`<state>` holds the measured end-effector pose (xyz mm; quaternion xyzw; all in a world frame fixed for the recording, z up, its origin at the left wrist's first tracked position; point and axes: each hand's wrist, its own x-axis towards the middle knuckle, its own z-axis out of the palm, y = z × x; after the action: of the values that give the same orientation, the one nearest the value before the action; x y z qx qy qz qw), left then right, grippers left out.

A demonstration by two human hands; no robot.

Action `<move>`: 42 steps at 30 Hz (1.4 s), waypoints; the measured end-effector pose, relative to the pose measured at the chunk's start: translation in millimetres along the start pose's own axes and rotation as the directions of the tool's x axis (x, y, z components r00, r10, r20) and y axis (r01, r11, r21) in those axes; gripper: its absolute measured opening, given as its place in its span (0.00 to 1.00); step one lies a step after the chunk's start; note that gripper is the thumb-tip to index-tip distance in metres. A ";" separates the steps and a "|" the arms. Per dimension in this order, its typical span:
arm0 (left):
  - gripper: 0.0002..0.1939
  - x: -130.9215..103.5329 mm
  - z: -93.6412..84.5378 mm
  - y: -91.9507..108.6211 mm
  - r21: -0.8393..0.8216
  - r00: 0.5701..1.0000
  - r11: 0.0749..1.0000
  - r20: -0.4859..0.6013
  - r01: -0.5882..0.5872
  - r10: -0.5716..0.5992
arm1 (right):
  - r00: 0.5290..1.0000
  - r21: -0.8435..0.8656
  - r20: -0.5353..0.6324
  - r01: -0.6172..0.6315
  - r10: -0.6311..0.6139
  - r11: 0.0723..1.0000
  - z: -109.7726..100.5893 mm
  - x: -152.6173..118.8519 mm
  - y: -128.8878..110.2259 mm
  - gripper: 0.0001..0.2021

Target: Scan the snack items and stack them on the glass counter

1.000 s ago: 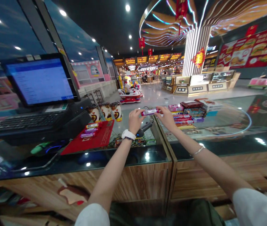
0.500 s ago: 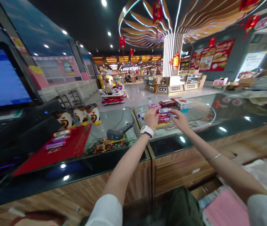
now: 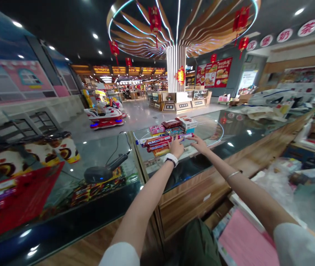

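Several Mentos candy rolls [image 3: 158, 147] in red wrappers lie stacked side by side on the glass counter. My left hand [image 3: 176, 147], with a white watch at its wrist, rests at their right end, its fingers on a red and purple candy roll [image 3: 186, 136]. My right hand [image 3: 199, 144] has its fingertips at that roll's right end. Just behind are a pink pack [image 3: 156, 129], a dark red-brown packet [image 3: 171, 123] and a white box [image 3: 188, 122]. My fingers partly hide the roll.
A black barcode scanner [image 3: 104, 171] lies to the left, its cable running behind it. Printed cups [image 3: 67, 147] stand farther left, by a red sheet [image 3: 45, 192] with candy rolls on it. An open drawer with a pink item [image 3: 243, 236] is below right.
My view has swung to the right. The candy roll between my hands has come down toward the other rolls, and my left hand has moved lower over them.
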<state>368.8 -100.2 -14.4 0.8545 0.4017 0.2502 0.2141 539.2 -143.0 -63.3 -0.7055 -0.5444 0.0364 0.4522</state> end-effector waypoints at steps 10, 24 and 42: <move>0.24 -9.8 2.7 -11.4 0.324 0.992 0.940 0.099 -0.106 0.077 | 0.992 -0.239 0.121 -0.014 0.044 0.971 13.3 0.1 3.4 0.20; 0.29 28.4 53.8 12.8 0.435 0.946 0.843 0.204 -0.318 0.251 | 0.970 -0.511 0.005 -0.206 0.243 0.835 -9.6 14.9 16.6 0.21; 0.28 23.2 49.1 1.7 0.369 0.967 0.894 0.097 -0.253 0.234 | 0.972 -0.559 0.104 -0.117 0.210 0.821 -5.5 12.8 15.7 0.30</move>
<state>412.0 -90.9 -46.0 0.9291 0.3268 0.1715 0.0221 559.0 -136.0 -65.0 -0.8443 -0.5038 -0.0258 0.1808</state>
